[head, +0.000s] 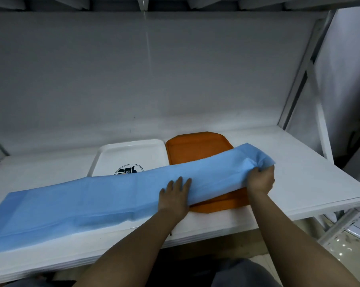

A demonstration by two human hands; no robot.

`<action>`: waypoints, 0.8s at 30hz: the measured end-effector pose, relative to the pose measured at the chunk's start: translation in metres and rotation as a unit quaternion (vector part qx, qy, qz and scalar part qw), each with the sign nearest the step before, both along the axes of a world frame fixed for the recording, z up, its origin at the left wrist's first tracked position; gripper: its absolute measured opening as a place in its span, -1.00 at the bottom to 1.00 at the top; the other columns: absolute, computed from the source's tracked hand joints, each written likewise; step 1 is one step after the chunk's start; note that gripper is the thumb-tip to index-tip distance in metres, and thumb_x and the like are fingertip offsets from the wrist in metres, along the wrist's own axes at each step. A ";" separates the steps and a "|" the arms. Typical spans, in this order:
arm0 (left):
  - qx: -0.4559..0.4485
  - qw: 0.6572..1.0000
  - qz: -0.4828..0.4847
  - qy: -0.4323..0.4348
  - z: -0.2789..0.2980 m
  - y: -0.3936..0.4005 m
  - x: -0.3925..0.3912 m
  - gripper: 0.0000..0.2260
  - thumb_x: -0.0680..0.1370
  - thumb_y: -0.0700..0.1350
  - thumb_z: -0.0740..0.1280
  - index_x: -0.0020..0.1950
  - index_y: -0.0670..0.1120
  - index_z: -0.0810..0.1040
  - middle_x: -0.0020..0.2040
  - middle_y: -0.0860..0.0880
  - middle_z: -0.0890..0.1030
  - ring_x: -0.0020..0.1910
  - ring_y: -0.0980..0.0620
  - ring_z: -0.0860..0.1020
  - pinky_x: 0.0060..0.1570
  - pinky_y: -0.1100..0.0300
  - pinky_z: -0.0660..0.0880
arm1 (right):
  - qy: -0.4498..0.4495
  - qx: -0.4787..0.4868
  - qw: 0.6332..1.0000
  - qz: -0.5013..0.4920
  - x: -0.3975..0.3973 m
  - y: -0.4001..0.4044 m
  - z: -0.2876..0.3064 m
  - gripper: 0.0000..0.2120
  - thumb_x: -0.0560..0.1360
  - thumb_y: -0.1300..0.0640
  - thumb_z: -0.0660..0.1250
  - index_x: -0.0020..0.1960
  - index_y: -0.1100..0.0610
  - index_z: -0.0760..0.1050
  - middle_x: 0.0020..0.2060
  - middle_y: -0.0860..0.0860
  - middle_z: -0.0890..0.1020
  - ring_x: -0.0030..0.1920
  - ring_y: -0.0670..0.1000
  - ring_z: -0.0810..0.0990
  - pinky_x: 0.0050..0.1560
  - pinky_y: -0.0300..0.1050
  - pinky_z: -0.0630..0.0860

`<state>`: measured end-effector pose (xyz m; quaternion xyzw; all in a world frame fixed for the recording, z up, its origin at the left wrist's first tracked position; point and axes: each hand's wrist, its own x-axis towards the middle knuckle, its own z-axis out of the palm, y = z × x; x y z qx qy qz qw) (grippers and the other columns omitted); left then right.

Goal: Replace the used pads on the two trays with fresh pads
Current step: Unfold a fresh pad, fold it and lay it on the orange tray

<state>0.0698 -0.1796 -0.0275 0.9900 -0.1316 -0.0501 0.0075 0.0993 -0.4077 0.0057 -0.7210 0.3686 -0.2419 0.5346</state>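
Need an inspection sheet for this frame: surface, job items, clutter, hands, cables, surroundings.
Surface: white table, bearing both trays.
Job's things: white tray with a dark round logo, beside the orange tray; one long blue pad draped across both and off to the left.
Clutter: nothing seen.
Hands: left hand flat on the blue pad, fingers straight; right hand grips the pad's bunched right end above the orange tray.
Cables: nothing seen.
Surroundings: white back wall; white metal frame at right; perforated metal rack below the table edge.
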 end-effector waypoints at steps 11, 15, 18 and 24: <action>0.085 0.993 -0.078 -0.008 0.001 -0.011 -0.013 -0.53 0.62 -0.14 0.09 0.52 -0.06 0.10 0.48 -0.16 0.16 0.42 -0.22 0.20 0.24 -0.08 0.34 | 0.059 -0.136 0.988 0.053 -0.017 -0.021 -0.029 -0.44 0.61 0.23 0.05 0.54 0.03 -0.05 0.49 0.13 0.15 0.42 0.23 0.25 0.38 0.16 0.24; 0.108 0.993 -0.045 0.031 -0.002 -0.020 -0.016 -0.52 0.63 -0.07 0.09 0.54 -0.02 0.05 0.49 -0.14 0.16 0.44 -0.22 0.17 0.24 -0.07 0.32 | 0.174 -0.373 0.905 0.109 -0.021 -0.010 -0.040 -0.40 0.54 0.30 0.11 0.54 0.14 0.01 0.53 0.19 0.02 0.52 0.21 -0.02 0.47 0.14 0.01; 0.099 0.994 -0.032 0.043 -0.004 -0.026 -0.018 -0.52 0.64 -0.02 0.06 0.54 -0.02 0.03 0.50 -0.14 0.13 0.46 -0.22 0.14 0.23 -0.07 0.32 | 0.184 -0.516 0.801 0.241 -0.024 0.019 -0.042 -0.48 0.57 0.07 0.09 0.51 0.12 0.16 0.53 0.14 0.09 0.53 0.19 -0.05 0.47 0.19 -0.12; 0.050 0.997 -0.028 0.042 0.004 -0.004 -0.026 -0.44 0.62 0.13 0.06 0.55 -0.02 -0.02 0.55 -0.10 0.03 0.52 -0.13 0.05 0.33 -0.05 0.27 | 0.192 -0.453 0.730 0.474 -0.027 0.080 -0.038 -0.48 0.62 -0.15 -0.02 0.52 0.03 0.10 0.53 -0.01 0.10 0.53 0.03 -0.02 0.49 0.06 -0.06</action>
